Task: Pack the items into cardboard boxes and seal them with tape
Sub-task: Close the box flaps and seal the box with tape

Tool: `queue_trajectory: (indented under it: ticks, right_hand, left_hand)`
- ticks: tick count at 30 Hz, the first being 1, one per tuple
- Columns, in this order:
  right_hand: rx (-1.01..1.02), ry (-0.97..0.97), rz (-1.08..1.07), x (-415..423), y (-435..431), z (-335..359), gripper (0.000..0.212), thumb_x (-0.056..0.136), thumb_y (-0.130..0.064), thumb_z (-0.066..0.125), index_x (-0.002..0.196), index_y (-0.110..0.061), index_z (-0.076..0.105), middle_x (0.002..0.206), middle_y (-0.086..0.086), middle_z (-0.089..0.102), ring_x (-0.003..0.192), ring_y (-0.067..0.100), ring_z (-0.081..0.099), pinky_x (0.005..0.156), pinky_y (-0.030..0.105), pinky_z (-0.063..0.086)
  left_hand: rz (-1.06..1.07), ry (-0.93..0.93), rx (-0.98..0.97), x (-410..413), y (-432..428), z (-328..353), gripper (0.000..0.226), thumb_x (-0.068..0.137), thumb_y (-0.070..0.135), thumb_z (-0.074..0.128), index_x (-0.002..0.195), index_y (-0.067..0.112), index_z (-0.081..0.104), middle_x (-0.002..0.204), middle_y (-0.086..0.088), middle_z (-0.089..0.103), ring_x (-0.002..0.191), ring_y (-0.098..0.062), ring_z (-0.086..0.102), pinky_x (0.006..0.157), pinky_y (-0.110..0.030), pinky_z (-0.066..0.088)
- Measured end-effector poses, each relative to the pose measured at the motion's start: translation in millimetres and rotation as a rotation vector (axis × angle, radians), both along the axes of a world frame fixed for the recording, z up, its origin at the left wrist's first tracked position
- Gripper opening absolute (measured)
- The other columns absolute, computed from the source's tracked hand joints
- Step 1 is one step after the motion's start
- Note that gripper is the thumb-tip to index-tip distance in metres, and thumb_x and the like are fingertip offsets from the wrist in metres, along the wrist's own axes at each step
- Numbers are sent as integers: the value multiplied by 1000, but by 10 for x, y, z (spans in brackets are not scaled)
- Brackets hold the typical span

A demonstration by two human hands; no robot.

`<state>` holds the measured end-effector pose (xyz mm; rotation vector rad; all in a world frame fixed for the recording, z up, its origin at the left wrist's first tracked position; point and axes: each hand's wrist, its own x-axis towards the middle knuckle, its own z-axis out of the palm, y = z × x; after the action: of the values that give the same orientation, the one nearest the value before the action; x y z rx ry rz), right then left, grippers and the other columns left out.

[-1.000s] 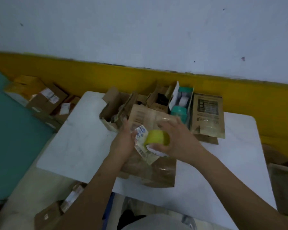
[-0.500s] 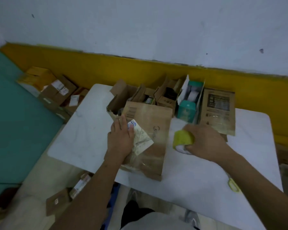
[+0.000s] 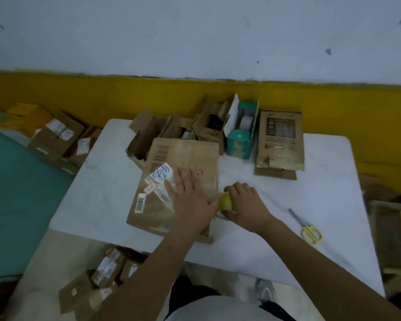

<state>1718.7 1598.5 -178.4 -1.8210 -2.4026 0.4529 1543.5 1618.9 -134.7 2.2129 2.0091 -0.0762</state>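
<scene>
A flat brown cardboard box [image 3: 185, 154] lies on the white table [image 3: 322, 181], with white labels [image 3: 159, 181] stuck on its left half. My left hand [image 3: 190, 195] lies flat on the box's top, fingers straight, beside the labels. At the box's right edge my right hand [image 3: 245, 205] grips a yellow-green tape roll [image 3: 226, 202], most of which is hidden under the fingers.
Several open cardboard boxes [image 3: 148, 133], a teal carton [image 3: 239, 144] and a printed brown box [image 3: 280, 140] stand along the table's far edge. Yellow-handled scissors [image 3: 309, 231] lie at the right. More taped boxes [image 3: 56, 135] sit on the floor at left and below the table [image 3: 107, 272].
The tape roll in my right hand moved from over the box out to the right, then back to the box's right edge. My left hand shifted rightward and now lies flat beside the labels.
</scene>
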Motion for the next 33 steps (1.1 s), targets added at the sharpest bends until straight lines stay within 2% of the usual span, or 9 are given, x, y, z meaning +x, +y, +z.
queue_trajectory:
  ticks: [3, 9, 12, 14, 19, 22, 26, 30, 33]
  right_hand:
    - [-48, 179, -113, 390, -336, -116, 85, 88, -72, 39, 151, -16, 31, 140, 7, 41, 125, 24, 39, 104, 40, 36]
    - [-201, -25, -732, 1380, -1130, -617, 33, 101, -21, 44, 131, -7, 51, 126, 12, 52, 108, 27, 56, 88, 35, 46]
    - [-266, -35, -834, 1564, -1240, -787, 21, 100, -16, 47, 117, -6, 55, 118, 13, 53, 104, 29, 57, 83, 37, 47]
    - [-311, -42, -850, 1609, -1228, -916, 23, 103, -19, 44, 118, -5, 54, 119, 13, 53, 107, 29, 58, 87, 36, 46]
    - [-389, -5, -869, 1652, -1147, -1149, 36, 104, -31, 41, 119, -1, 54, 117, 16, 52, 107, 32, 59, 88, 39, 47]
    - [-368, -12, -874, 1704, -1106, -1221, 31, 102, -32, 44, 112, -4, 55, 109, 14, 56, 100, 32, 63, 82, 39, 49]
    - [-371, -23, -847, 1704, -984, -1144, 37, 97, -41, 51, 97, -6, 62, 96, 13, 67, 90, 32, 68, 74, 35, 50]
    - [-337, 579, -904, 1603, -687, -714, 35, 92, -39, 64, 82, -6, 60, 68, 7, 69, 50, 15, 68, 50, 22, 49]
    - [-306, 784, -796, 1484, -393, -214, 23, 89, -34, 69, 83, -12, 66, 65, 6, 69, 49, 15, 63, 53, 22, 47]
  left_hand:
    - [24, 58, 21, 124, -6, -57, 89, 95, 51, 31, 154, 0, -10, 163, -27, -8, 151, -39, -12, 118, -61, -7]
    - [-105, 75, 88, 738, -91, 123, 75, 92, 23, 30, 154, -6, 0, 162, -28, -6, 150, -42, -10, 122, -57, -5]
    - [-292, -424, 232, 1046, -371, 144, 60, 88, 10, 46, 148, 8, 38, 158, -16, 29, 148, -33, 23, 123, -47, 17]
    - [-232, -774, 170, 1150, -630, 77, 34, 90, 3, 48, 117, 20, 59, 125, 1, 55, 116, -14, 53, 99, -33, 46]
    - [570, -1255, -313, 1221, -914, -149, 20, 99, 5, 42, 85, 13, 53, 74, -6, 54, 63, -18, 51, 63, -35, 48]
    - [980, -1377, -393, 1167, -839, -212, 6, 100, 9, 51, 97, 5, 48, 76, -10, 54, 63, -20, 55, 66, -36, 54]
    - [1147, -1397, -325, 1086, -666, -257, 47, 94, 29, 65, 128, 1, 50, 73, -4, 65, 69, -20, 61, 79, -36, 52]
    - [1229, -1367, -267, 1040, -454, -266, 77, 88, 49, 68, 147, 8, 39, 139, -14, 53, 122, -33, 57, 106, -46, 46]
    - [1263, -1428, -194, 1061, -360, -251, 69, 92, 47, 65, 142, 4, 46, 141, -16, 53, 125, -33, 55, 104, -45, 48]
